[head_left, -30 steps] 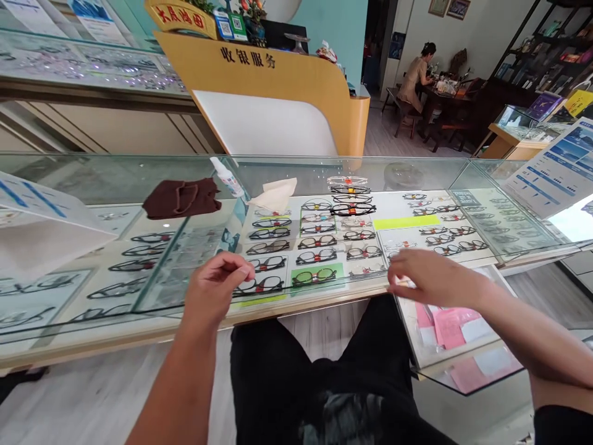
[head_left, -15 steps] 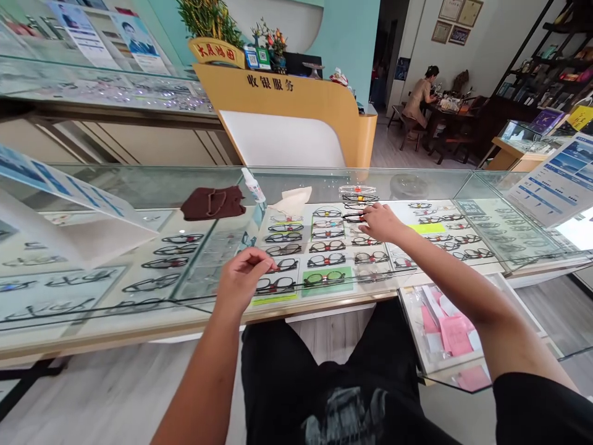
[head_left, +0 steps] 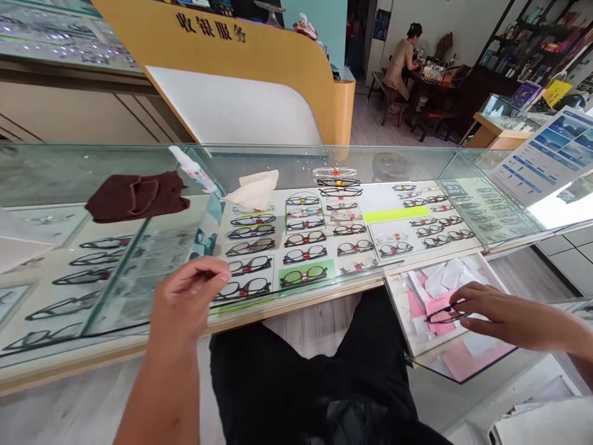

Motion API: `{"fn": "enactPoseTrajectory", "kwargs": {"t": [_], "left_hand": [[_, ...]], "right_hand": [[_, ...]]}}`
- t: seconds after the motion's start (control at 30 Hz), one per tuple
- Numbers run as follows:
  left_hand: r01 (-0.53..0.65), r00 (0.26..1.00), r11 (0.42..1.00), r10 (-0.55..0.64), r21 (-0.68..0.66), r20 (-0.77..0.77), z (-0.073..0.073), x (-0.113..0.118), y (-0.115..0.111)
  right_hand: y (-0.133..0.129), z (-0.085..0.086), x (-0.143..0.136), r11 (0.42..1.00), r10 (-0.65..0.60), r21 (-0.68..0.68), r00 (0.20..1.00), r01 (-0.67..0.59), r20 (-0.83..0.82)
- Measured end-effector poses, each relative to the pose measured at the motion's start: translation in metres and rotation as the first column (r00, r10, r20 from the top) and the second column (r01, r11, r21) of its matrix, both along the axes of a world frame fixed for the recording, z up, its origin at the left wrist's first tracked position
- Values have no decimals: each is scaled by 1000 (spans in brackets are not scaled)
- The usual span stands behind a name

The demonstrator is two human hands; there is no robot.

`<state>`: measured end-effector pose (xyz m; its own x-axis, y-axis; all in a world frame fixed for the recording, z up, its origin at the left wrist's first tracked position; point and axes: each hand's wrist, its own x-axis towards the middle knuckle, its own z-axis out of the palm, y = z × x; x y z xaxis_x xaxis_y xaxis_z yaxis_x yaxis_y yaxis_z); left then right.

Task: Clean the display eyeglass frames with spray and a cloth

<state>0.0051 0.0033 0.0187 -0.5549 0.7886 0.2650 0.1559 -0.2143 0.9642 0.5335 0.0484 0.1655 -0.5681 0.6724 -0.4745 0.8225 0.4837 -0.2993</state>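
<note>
My right hand [head_left: 486, 312] grips a pair of dark-framed glasses [head_left: 445, 314] by one side, above an open drawer [head_left: 398, 296] holding pink and white papers and clear plastic. Over the front of the glass counter, my left hand [head_left: 189, 293] has its thumb and fingers pressed together; whatever may be between them is hidden. Several rows of glasses [head_left: 304, 238] show beneath the glass around it. Toward the counter's back lie a clear-framed pair [head_left: 335, 172] and dark-framed glasses [head_left: 340, 191].
A brown cloth pouch [head_left: 139, 196], a white spray bottle [head_left: 192, 168] and a beige cloth [head_left: 254, 189] are on the counter. A printed sign [head_left: 546, 154] stands at right. Beyond the yellow cashier desk [head_left: 278, 68], a person [head_left: 402, 65] sits at a table.
My right hand has swung from the glasses at the counter's back to above the drawer, where it holds dark-framed glasses. The view has shifted; my left hand keeps its pinched shape.
</note>
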Motion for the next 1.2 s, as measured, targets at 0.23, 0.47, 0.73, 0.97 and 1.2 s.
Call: {"fn": "enactPoseTrajectory", "kwargs": {"t": [0.23,0.47,0.73,0.97,1.2], "left_hand": [[45,988,998,-52,-53,-146,2,0,-1],[-13,987,995,-3,-97,-159,0,-1,-3],[-79,986,990,60,-119,-157,2,-1,-4],[-79,986,989,60,-124,-153,-2,-3,-4],[-44,993,982,23,-184,-114,1,0,-4]], "right_hand": [[60,-127,23,951,-173,268,984,153,50],[174,-197,-26,860,-65,506,998,65,-18],[220,-217,-72,901,3,434,1000,-10,17],[219,-213,-71,917,-10,400,999,-6,38],[173,-170,-67,929,-112,365,988,66,105]]}}
